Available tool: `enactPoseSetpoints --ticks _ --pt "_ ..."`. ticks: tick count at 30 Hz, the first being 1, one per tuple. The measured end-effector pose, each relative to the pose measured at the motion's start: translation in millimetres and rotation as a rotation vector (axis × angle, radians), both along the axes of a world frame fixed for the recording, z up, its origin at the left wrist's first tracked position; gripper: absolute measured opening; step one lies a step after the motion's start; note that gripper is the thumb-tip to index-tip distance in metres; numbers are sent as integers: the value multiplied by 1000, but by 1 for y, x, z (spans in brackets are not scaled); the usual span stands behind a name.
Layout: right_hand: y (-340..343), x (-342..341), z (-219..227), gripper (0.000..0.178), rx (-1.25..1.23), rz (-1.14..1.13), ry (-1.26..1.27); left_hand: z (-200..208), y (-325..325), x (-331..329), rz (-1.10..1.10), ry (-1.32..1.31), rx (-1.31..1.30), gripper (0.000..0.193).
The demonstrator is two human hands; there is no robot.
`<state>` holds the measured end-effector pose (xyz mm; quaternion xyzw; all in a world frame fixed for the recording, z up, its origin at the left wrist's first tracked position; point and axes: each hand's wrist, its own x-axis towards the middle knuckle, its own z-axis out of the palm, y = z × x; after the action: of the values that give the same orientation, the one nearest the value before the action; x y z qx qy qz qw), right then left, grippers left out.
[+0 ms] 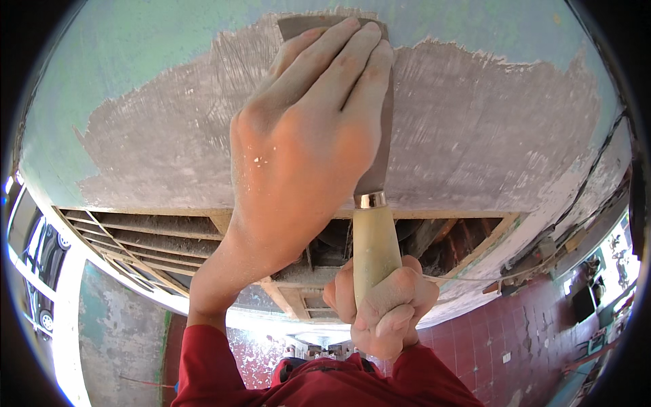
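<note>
Seemingly, scraper (371, 199) edge near paint (169, 44); open wall (488, 129) rightward.

This looks like the inside of a building under repair, possibly a home: a pale green painted wall (475, 122) stripped to grey patches, slatted wooden vents (146, 235), a flake-strewn dark red tiled floor (475, 353), a dark car (43, 261) outside.

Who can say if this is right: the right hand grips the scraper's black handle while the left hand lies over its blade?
Not quite: the head view shows a pale yellowish handle, not black. The right hand does grip it, and the left hand lies over the blade.
</note>
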<state>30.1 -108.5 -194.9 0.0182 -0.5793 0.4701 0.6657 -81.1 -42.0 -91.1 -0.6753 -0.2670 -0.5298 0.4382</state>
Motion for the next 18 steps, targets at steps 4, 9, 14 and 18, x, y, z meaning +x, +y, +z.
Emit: enactPoseSetpoints --ticks 4,9,14,18 --pt "-2 5 -15 50 55 -79 -24 -12 3 4 11 -3 -9 41" --pt "3 4 1 50 60 -81 -26 5 0 3 30 -12 23 42" --pt "5 1 -14 49 87 -87 23 -11 -1 3 36 -11 -40 42" --pt "2 6 -4 49 108 -72 -26 -3 -2 1 53 -13 -18 43"
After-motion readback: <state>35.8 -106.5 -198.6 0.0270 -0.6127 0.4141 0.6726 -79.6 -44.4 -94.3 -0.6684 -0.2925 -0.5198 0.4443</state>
